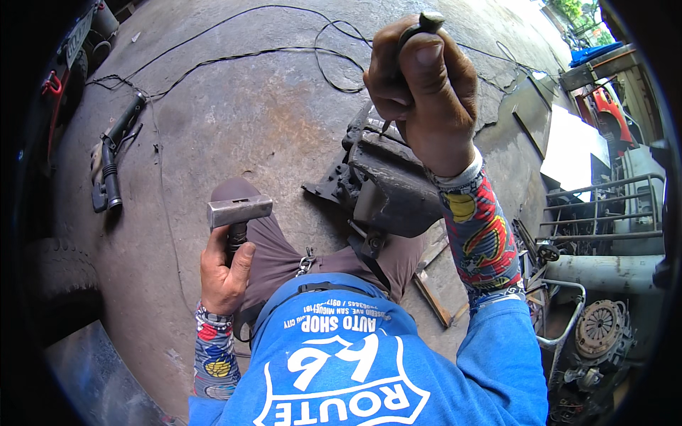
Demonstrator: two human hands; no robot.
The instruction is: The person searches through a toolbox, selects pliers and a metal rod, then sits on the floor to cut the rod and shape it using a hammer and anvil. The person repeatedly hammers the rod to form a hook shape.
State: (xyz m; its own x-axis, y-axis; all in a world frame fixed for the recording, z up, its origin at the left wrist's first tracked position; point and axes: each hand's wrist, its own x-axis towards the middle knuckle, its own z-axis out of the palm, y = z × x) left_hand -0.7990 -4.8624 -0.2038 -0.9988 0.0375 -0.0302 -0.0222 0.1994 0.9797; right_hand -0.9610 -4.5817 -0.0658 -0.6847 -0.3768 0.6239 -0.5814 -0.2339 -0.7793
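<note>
My left hand (224,278) is closed round the handle of a hammer (240,211) and holds it upright above my left thigh. The hammer has a blocky, worn metal head. My right hand (430,96) is raised high and closed in a fist round a dark metal piece (430,22). Its blunt end sticks out above my thumb, and the rest is mostly hidden in the fist. Below that hand, a bulky black car part (398,186) with brackets stands on the floor by my right leg, apart from both hands.
Black cable (273,51) loops across the concrete floor (213,113) ahead. A black tube-shaped part (110,167) lies at the left, near a tyre (60,268). On the right are a metal rack (604,213), a grey cylinder (604,273) and a clutch plate (598,328).
</note>
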